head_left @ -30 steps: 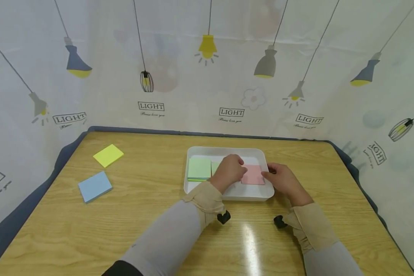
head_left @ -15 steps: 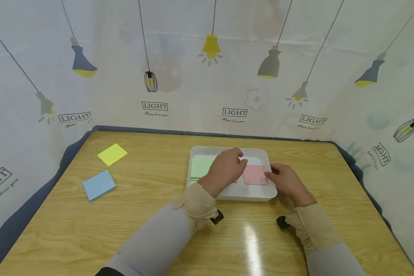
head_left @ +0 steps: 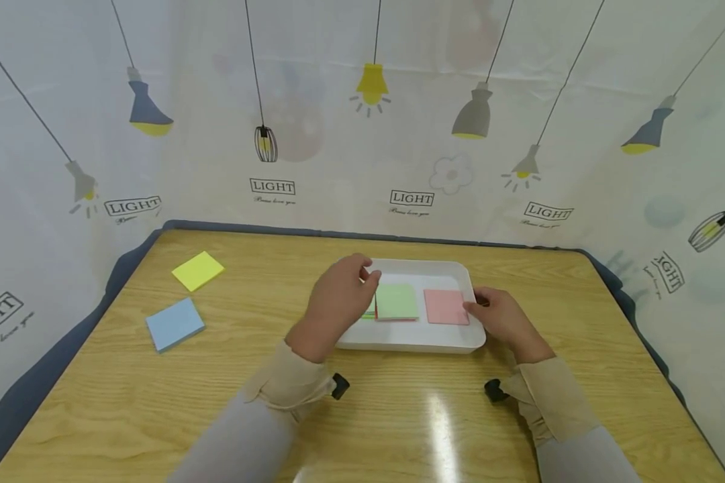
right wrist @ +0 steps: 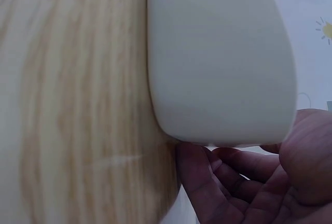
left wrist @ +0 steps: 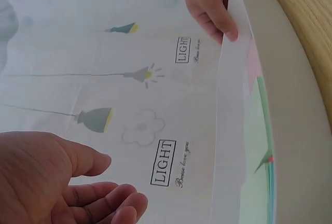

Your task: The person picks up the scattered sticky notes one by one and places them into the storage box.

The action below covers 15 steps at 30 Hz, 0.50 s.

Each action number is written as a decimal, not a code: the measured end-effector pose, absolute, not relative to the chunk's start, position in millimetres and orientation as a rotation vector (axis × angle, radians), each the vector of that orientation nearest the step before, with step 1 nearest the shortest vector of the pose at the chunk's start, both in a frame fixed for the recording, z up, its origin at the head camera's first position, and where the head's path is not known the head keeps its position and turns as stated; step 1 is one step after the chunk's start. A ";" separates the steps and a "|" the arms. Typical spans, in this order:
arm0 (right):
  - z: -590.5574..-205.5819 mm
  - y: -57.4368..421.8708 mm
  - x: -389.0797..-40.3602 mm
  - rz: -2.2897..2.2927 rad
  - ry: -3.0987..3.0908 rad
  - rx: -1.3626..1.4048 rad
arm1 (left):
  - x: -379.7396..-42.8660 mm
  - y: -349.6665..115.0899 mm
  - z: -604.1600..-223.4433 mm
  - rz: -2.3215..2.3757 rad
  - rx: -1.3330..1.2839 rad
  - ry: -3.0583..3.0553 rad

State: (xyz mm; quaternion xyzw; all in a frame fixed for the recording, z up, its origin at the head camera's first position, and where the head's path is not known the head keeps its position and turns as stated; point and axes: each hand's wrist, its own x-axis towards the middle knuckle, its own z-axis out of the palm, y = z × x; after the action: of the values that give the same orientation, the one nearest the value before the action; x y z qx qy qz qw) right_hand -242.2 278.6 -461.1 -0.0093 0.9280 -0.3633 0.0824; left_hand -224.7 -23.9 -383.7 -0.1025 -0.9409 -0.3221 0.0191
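A white tray (head_left: pixel 411 347) sits on the table, with square sticky note pads in it. The pink sticky note pad (head_left: pixel 446 306) is at its right side and a green sticky note pad (head_left: pixel 397 301) near the middle. Another green pad at the left is mostly hidden behind my left hand (head_left: pixel 340 295), which hovers over the tray's left end. In the left wrist view the left hand (left wrist: pixel 78 182) holds nothing, its fingers loosely bent. My right hand (head_left: pixel 507 318) grips the tray's right wall, thumb over the rim and fingers outside, as the right wrist view also shows.
On the table's left lie a yellow sticky note pad (head_left: pixel 198 271) and, nearer, a blue sticky note pad (head_left: pixel 175 325). Behind the wooden table (head_left: pixel 447 429) hangs a light cloth (head_left: pixel 338 208) printed with lamps.
My left hand has moved left across the tray, from near the pink pad to the left end, uncovering the middle green pad. The right hand stays at the tray's right side.
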 end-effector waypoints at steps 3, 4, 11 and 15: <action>-460.9 277.8 -242.3 -1.083 2.780 -0.042 | -222.4 -43.6 -383.2 -0.993 -0.253 -2.918; -460.7 277.6 -242.3 -1.082 2.783 -0.046 | -222.1 -50.2 -383.0 -1.001 -0.230 -2.912; -460.7 275.9 -241.4 -1.071 2.787 -0.061 | -223.7 -99.3 -384.3 -1.044 -0.064 -2.878; -461.6 275.8 -241.3 -1.081 2.782 -0.050 | -225.9 -123.8 -384.1 -1.055 -0.008 -2.870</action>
State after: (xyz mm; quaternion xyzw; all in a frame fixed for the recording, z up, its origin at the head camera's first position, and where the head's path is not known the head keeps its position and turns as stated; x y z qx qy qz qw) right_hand -241.3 275.8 -461.6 -0.0168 0.9291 -0.3611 0.0782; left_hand -225.9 -123.8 -384.1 -0.0025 -0.9378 -0.3448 0.0419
